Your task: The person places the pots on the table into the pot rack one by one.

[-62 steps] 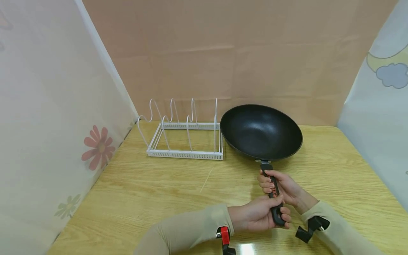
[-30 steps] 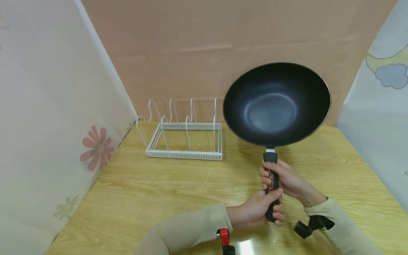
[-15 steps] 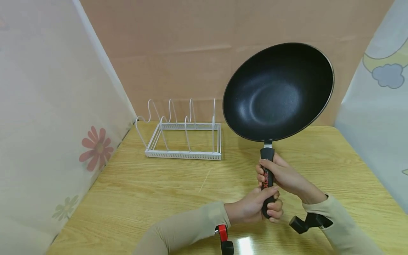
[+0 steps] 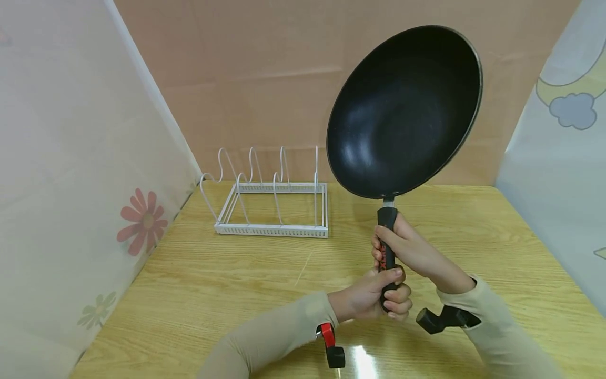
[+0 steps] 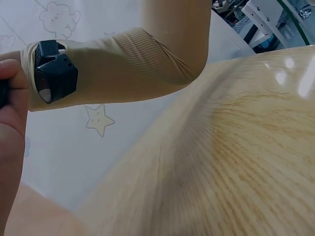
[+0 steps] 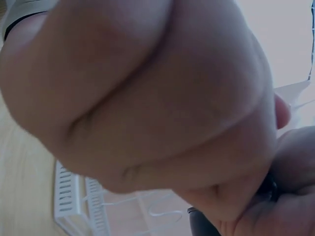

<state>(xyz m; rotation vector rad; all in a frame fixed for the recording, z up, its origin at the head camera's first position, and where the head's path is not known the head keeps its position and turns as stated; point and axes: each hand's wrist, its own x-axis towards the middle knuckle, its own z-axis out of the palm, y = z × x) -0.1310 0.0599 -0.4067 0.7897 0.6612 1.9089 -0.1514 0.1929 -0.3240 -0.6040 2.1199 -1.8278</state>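
A black wok (image 4: 407, 116) is held up off the table, its dark inside facing the head camera and its bowl tilted to the upper right. My right hand (image 4: 409, 247) grips the upper part of the black handle, thumb lying along its front. Lower down, near the handle's end, my left hand (image 4: 379, 295) wraps round it with the thumb across. In the right wrist view the curled fingers of the right hand (image 6: 172, 113) fill most of the picture and hide much of the handle. The left wrist view catches only a little of the handle at its left edge.
To the left of the wok a white wire rack (image 4: 272, 230) with upright loops stands on the wooden table (image 4: 227, 284). A brown sheet (image 4: 265, 79) closes the back. Patterned white panels (image 4: 71, 158) rise at both sides.
Both hands have raised the wok from low beside the rack and turned its bowl more upright, leaning right. The handle has shifted slightly left over the last second. The rack stays put.
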